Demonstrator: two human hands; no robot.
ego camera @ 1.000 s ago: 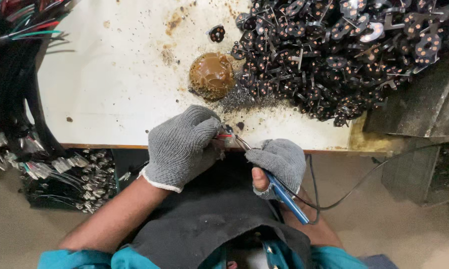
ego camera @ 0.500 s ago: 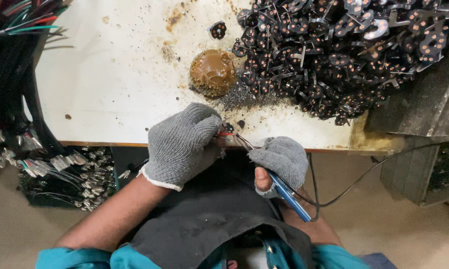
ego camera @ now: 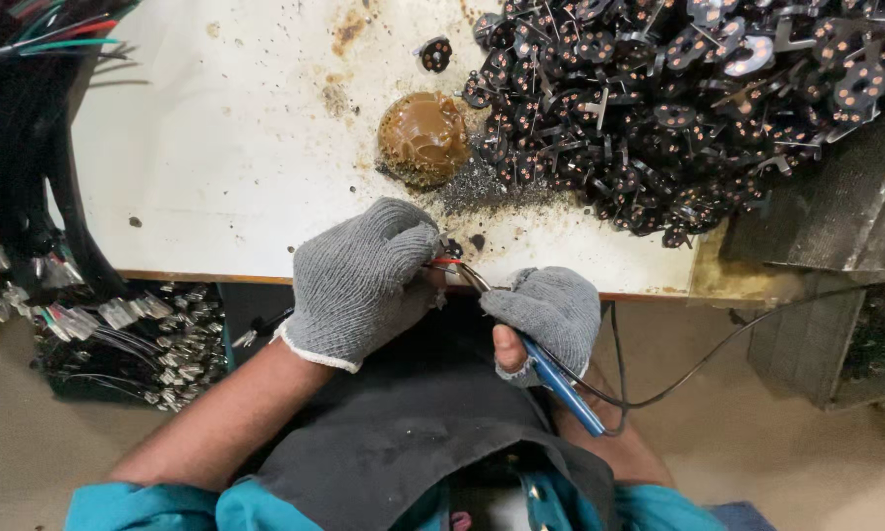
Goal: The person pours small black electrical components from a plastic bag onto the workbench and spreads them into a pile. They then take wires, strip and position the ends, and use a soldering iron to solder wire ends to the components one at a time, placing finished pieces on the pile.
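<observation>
Head camera, looking down: my left hand (ego camera: 364, 280), in a grey knit glove, is closed around a small part with red wires (ego camera: 448, 263) at the near edge of the stained white table (ego camera: 226, 167). My right hand (ego camera: 545, 310), also gloved, grips a blue-handled soldering iron (ego camera: 560, 379), its tip touching the wires. The hands sit close together. A brown lump (ego camera: 423, 138) and a heap of black parts (ego camera: 678, 108) lie beyond.

We see a stained white tabletop (ego camera: 226, 167) with a brown wooden edge, under bright even light. Below it lies a dusty beige floor (ego camera: 776, 462). A grey metal box (ego camera: 835, 226) stands at the right, just beside the table.
</observation>
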